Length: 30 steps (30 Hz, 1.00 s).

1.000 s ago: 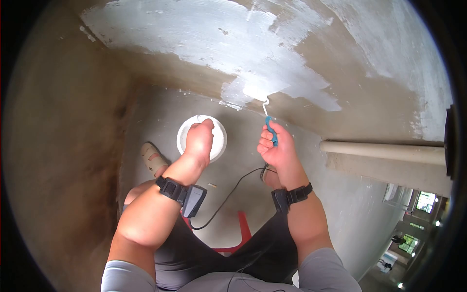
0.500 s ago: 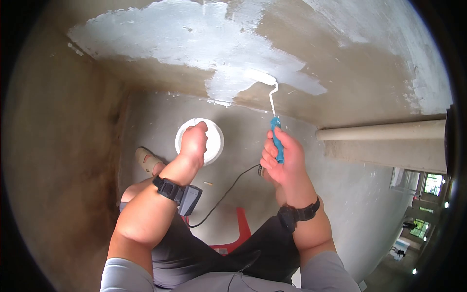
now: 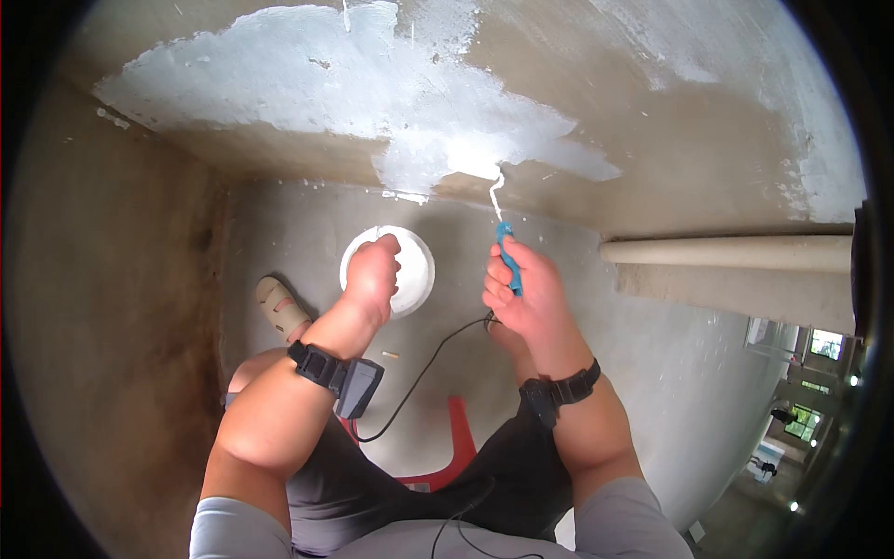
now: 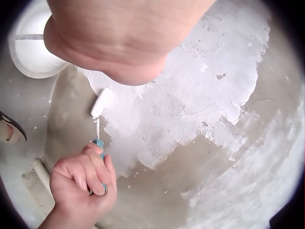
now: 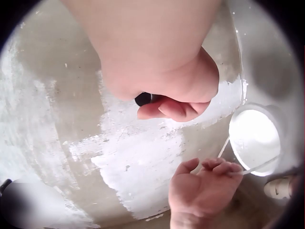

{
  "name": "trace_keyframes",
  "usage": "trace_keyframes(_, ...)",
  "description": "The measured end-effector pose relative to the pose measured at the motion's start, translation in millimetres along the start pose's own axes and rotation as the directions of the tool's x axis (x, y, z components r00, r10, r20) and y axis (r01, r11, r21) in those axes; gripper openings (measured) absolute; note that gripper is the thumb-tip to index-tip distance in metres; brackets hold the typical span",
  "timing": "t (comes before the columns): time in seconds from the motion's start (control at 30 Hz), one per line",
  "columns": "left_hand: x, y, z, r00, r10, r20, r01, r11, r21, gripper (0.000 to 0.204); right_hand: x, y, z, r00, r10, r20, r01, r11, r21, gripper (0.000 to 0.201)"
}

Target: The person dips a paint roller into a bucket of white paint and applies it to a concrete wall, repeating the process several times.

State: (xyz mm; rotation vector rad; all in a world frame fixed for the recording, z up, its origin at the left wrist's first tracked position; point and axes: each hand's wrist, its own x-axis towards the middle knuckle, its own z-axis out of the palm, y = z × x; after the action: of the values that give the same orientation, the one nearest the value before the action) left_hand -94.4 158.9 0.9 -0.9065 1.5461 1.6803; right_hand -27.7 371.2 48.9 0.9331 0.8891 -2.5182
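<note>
My right hand (image 3: 523, 291) grips the blue handle (image 3: 508, 263) of a small paint roller. White paint coats the roller's sleeve (image 4: 102, 102), which lies against the wall at the lower edge of a painted patch (image 3: 307, 79). A white bucket (image 3: 429, 265) stands on the floor to the left, with white paint inside. Over it is my left hand (image 3: 372, 277), fingers curled round the thin bucket handle (image 5: 259, 165). In the right wrist view, the black end of the roller handle (image 5: 142, 99) pokes out of my right fist, while the roller head is hidden.
A pale pipe (image 3: 726, 252) runs low along the wall at right. Beneath my legs is a red stool (image 3: 458, 438). A black cable (image 3: 410, 396) loops between my wrists, and a sandaled foot (image 3: 279, 303) rests left of the bucket.
The roller went up the wall, then came back down and left, with my right hand following. My left hand stays over the bucket. The head view has shifted a little.
</note>
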Motion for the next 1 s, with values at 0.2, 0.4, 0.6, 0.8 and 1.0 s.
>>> trace_keyframes(0.2,0.6,16.6,-0.1,1.000,-0.007,-0.007,0.006,0.999,-0.035,0.035,61.1,-1.2,-7.4,0.982,0.151,-0.114,-0.148,0.988,0.034,0.021)
trace_keyframes(0.4,10.2,31.8,0.0,0.999,0.023,-0.037,-0.025,0.999,-0.040,0.034,95.8,-9.6,-22.9,0.951,0.270,-0.150,-0.263,0.963,0.063,0.021)
trace_keyframes(0.6,17.4,47.6,-2.9,0.999,0.022,-0.045,-0.023,0.999,-0.037,0.036,132.0,-10.4,-21.5,0.913,0.360,-0.191,-0.327,0.927,0.185,0.020)
trace_keyframes(0.8,27.2,62.2,-7.1,0.999,0.002,-0.051,-0.004,0.999,-0.052,0.036,172.1,1.6,-23.5,0.889,0.370,-0.268,-0.355,0.929,0.105,0.021)
trace_keyframes(1.0,28.1,80.7,-9.5,0.999,-0.008,-0.044,0.005,0.998,-0.062,0.035,216.3,16.0,-35.4,0.859,0.411,-0.305,-0.367,0.910,0.194,0.021)
